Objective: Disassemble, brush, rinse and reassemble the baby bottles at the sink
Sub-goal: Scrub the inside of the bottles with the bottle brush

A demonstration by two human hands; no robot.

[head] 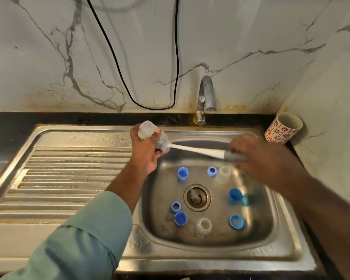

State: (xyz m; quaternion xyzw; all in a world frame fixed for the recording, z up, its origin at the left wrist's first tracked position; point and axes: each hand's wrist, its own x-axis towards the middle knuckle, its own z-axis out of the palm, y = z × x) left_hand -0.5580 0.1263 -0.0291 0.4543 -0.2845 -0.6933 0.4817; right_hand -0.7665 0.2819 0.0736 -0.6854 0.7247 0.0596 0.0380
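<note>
My left hand point(144, 152) grips a clear baby bottle point(148, 131) tilted on its side above the sink's back left rim, mouth pointing right. My right hand point(259, 156), blurred, grips the grey handle of a white bottle brush point(198, 150) whose head is inside the bottle's mouth. In the steel sink basin point(164, 225) lie two more clear bottles point(222, 174) point(203, 227), several blue caps and rings such as a cap point(182, 174) and a ring point(236, 221), and a clear teat on the drain point(196, 197).
The tap point(205, 98) stands behind the basin with no water running. The ribbed drainboard point(69, 174) lies to the left. A patterned cup point(283, 128) stands at the back right corner. A black cable point(176, 57) hangs on the marble wall.
</note>
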